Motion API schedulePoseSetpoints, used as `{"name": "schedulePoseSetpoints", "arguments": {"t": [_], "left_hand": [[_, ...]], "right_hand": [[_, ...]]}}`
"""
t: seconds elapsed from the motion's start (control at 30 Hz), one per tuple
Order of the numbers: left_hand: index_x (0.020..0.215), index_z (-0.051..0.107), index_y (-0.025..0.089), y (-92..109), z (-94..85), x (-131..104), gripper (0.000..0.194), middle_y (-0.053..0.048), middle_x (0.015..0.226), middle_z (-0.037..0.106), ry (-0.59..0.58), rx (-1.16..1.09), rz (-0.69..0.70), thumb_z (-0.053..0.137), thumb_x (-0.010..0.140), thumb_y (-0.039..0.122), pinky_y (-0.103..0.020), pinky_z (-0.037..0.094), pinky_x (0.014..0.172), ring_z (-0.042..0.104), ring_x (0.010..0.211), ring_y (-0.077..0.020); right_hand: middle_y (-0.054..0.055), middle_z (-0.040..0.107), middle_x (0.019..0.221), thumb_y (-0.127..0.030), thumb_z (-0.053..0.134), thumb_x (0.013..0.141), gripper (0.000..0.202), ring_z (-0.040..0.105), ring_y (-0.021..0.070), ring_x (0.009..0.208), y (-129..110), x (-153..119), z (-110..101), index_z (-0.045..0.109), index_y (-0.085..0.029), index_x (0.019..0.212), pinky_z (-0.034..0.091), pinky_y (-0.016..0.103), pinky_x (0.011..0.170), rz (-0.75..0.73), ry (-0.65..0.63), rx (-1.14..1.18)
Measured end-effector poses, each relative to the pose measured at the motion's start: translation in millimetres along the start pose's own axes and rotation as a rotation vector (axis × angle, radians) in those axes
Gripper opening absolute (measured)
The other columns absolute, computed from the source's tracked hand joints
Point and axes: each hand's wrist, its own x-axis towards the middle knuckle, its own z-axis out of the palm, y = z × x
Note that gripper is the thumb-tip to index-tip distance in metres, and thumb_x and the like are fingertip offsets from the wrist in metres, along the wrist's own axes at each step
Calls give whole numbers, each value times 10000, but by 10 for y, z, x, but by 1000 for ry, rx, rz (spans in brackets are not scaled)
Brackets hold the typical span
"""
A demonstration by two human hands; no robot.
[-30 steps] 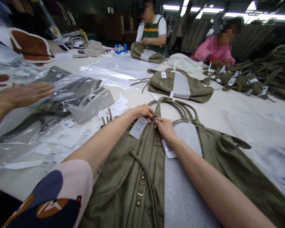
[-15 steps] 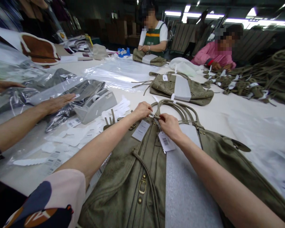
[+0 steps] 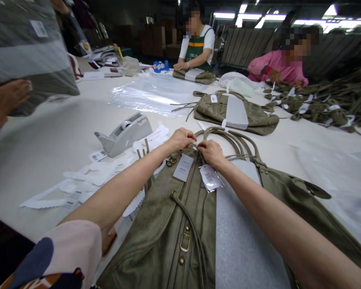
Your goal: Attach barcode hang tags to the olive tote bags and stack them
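Observation:
An olive-green bag lies in front of me, with a brass buckle and a pale sheet across its middle. At its top edge, near the looped handles, my left hand pinches something too small to make out. Right beside it, the fingers of my right hand are closed around a small part at the handle base, which they hide. Two tags hang below my hands: a white tag on the left and a barcode tag under my right hand.
A grey tape dispenser and paper label strips lie left. Another person's hand holds a bagged item. Behind are a folded olive bag, clear plastic, two people and olive straps.
The other person's plastic-wrapped item has been lifted from the table at left. My hands stay at the bag's top, slightly closer together. The view has shifted a little left.

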Motion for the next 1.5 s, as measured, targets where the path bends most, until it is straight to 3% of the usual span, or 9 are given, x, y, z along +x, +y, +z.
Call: {"name": "schedulePoseSetpoints", "arguments": {"t": [0.17,0.37,0.57,0.73,0.87,1.0,1.17,1.3,1.5], "left_hand": [[1036,585,123,-8,89,-42,486,-13,866,622,-89,-202,-79,544,581,-42,-185,415,433,523,458,-56],[756,624,86,-11,240,20,76,25,469,514,-22,-157,-97,573,709,117,-175,375,402,473,389,-71],[664,594,94,22,234,-29,33,27,403,487,-14,-281,-99,565,679,102,-169,305,360,433,348,-66],[616,568,85,21,228,-111,63,-12,486,536,-61,-569,-115,597,630,139,-175,252,342,438,377,-60],[642,530,118,0,221,-183,140,8,537,538,-69,-662,-121,646,609,190,-179,221,333,413,362,-46],[621,477,143,18,147,-326,220,44,486,461,-64,-621,-182,677,616,234,-176,161,325,376,335,-38],[757,533,143,53,75,-612,307,30,646,517,-286,-724,-202,736,591,303,-163,211,348,428,386,-35],[916,553,182,55,78,-876,355,18,777,535,-405,-686,-200,720,637,325,-159,287,360,482,428,-40],[1072,557,180,132,163,-1140,501,-35,881,568,-385,-610,-230,717,635,366,-172,368,396,559,496,-75]], "right_hand": [[31,671,836,-265,546,799,198,588,165,810,39,-7,-13,698,-208,911,403,238,693,43,26,63],[48,666,851,-285,496,832,224,587,177,833,27,-29,-34,685,-199,917,398,251,708,52,16,20],[128,623,980,-377,452,855,339,581,244,912,-3,-290,-175,534,-163,1106,407,334,758,54,72,-156],[172,619,948,-476,638,690,565,581,299,889,-34,-600,-150,489,-102,1086,423,359,702,147,-116,-172],[71,613,774,-268,750,578,401,569,182,697,9,-596,-107,554,-123,896,397,250,564,279,-114,164],[-56,388,454,-125,660,667,188,299,39,388,98,-563,-246,481,-136,612,184,167,359,520,-302,838],[-45,439,509,-43,501,778,98,288,10,374,106,-634,-340,505,-113,710,167,98,331,612,-462,1392],[-23,489,531,-25,461,793,110,391,29,402,-23,-659,-195,497,-115,742,260,97,346,631,-380,1468],[-77,392,437,18,432,761,188,255,6,324,-204,-655,0,417,-142,664,138,101,312,594,-275,1506]]}}
